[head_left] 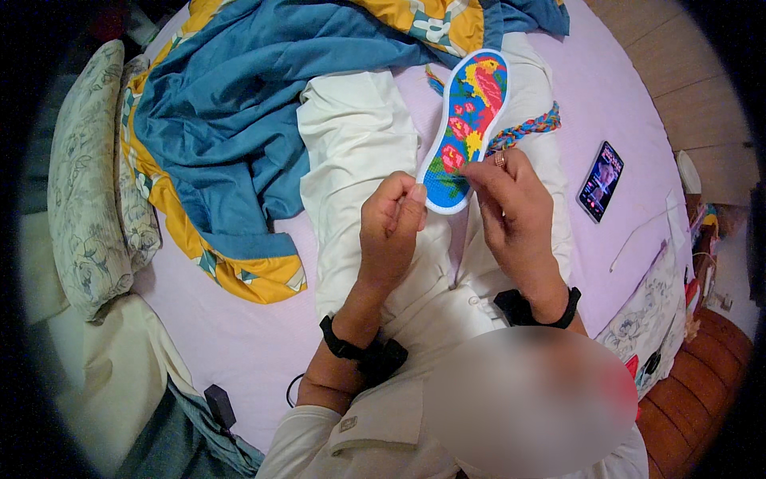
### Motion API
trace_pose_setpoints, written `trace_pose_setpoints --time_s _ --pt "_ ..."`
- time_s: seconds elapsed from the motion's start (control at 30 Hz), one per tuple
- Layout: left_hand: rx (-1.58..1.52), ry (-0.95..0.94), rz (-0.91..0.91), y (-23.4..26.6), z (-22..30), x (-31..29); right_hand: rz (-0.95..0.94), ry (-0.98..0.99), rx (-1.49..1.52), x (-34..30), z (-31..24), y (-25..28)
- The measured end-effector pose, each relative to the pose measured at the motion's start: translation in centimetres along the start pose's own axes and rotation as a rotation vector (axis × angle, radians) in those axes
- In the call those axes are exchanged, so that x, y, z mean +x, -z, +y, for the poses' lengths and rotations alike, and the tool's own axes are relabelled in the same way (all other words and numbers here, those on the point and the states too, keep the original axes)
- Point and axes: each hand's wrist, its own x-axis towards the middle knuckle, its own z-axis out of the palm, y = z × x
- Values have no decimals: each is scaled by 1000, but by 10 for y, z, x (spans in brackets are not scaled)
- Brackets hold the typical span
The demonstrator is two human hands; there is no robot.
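An embroidered insole (471, 120) with a white rim is held up over my lap. Its blue ground carries a red and yellow bird, pink flowers and green leaves. My left hand (391, 227) pinches the left edge of its heel between thumb and curled fingers. Over the right edge, near the lowest pink flower, the thumb and fingertips of my right hand (515, 203) are pressed together. Whatever is in that pinch is too small to make out. A braid of multicoloured thread (531, 132) lies across my right leg, its near end beside my right hand.
I sit on a bed with a pale lilac sheet (614, 104), legs in white trousers (351, 144). A blue and yellow quilt (223, 120) is bunched left and ahead. A lit phone (600, 182) lies to the right. Patterned pillows (88, 176) stand far left; a small black block (219, 407) lies lower left.
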Motion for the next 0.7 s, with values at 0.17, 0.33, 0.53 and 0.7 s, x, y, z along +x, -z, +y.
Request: trace_pose_setpoints --time_s 0.17,0.33,0.53,0.7 --pt "14 -23 0 2 1 -1 -15 67 -50 -2 0 -5" --pt "6 -22 5 1 2 -2 -20 82 -42 -1 -3 -6" --pt "21 -35 4 2 1 -2 -27 96 -41 -2 -3 -7" --pt "25 -33 10 1 2 -3 -33 106 -91 -1 -6 -7"
